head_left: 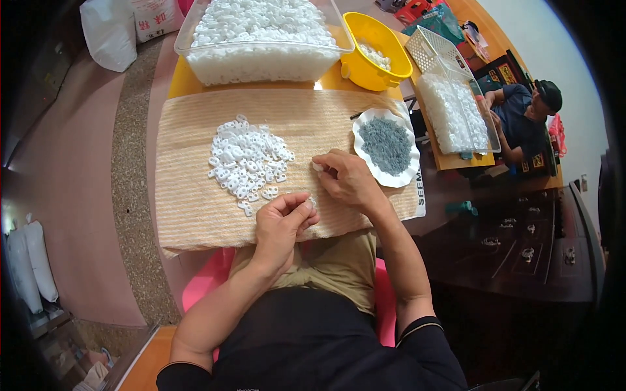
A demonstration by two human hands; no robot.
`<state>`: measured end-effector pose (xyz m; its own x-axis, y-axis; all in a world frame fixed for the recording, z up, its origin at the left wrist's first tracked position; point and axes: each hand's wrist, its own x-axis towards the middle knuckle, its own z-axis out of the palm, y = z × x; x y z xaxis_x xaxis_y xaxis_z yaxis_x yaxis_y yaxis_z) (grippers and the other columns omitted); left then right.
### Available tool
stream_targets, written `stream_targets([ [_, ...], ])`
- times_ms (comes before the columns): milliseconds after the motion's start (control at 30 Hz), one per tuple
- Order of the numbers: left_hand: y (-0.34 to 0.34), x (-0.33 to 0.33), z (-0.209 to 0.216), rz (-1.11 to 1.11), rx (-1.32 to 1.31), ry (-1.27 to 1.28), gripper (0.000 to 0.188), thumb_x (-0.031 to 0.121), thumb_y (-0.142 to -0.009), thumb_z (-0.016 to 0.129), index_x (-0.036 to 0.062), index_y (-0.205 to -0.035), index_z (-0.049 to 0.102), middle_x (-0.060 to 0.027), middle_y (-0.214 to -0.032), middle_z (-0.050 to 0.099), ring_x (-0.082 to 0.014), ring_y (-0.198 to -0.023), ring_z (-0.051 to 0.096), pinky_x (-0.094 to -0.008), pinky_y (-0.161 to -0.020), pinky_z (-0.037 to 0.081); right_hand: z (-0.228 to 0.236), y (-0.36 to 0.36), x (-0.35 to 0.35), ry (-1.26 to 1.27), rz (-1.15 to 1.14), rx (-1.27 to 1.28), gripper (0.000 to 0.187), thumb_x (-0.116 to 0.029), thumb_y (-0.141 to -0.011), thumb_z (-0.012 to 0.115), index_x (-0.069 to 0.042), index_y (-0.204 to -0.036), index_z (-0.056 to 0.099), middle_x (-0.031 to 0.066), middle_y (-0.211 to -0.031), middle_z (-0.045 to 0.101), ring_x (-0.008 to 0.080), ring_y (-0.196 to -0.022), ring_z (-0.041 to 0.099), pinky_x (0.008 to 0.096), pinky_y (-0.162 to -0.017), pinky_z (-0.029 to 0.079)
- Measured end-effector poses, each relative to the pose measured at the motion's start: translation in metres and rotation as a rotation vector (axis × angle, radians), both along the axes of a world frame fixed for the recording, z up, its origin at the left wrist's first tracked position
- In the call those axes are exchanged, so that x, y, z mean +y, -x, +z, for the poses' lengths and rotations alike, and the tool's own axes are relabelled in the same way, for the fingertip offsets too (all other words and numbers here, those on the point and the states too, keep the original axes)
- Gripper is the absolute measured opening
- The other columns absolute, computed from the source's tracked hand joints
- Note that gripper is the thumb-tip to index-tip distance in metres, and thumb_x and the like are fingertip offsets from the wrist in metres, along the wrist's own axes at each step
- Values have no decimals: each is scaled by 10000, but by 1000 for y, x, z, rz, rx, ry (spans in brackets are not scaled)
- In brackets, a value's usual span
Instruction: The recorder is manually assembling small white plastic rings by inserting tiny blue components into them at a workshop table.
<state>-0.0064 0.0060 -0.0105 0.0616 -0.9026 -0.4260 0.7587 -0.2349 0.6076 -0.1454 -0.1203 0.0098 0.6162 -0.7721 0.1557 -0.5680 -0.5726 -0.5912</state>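
Observation:
Over the near part of a striped cloth [189, 130], my left hand [282, 225] is closed, thumb against fingers, with a small white plastic piece [312, 201] partly showing at its fingertips. My right hand [349, 179] hovers just beyond it to the right, its thumb and fingers pinched together. A pale bit shows at those fingertips, too small to name. Left of both hands lies a loose pile of small white plastic pieces with holes [251, 156]. Beside my right hand, a white scalloped dish [359, 144] holds many tiny grey pieces [386, 144].
At the table's far side stand a large clear bin [261, 62] heaped with white pieces and a yellow basin [354, 65]. Another person [525, 114] sits at the right by a second clear bin [456, 117] and a white basket [433, 49]. White sacks [109, 36] stand far left.

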Motion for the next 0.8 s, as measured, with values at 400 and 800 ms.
stream_targets([
  [400, -3, -2, 2, 17, 2, -15, 169, 42, -884, 615, -20, -1039, 591, -81, -877, 631, -150, -778, 640, -262, -723, 565, 13, -5, -3, 22, 88, 213, 189, -62, -766, 571, -19, -942, 625, 161, -845, 618, 346, -800, 602, 409, -714, 474],
  [800, -5, -3, 3, 30, 15, -8, 192, 49, -890, 618, -50, -1050, 580, -83, -894, 627, -129, -781, 632, -238, -731, 558, 14, 11, -3, -223, 100, 42, 288, -67, -786, 668, -11, -1065, 627, 108, -792, 623, 192, -710, 606, 306, -653, 478],
])
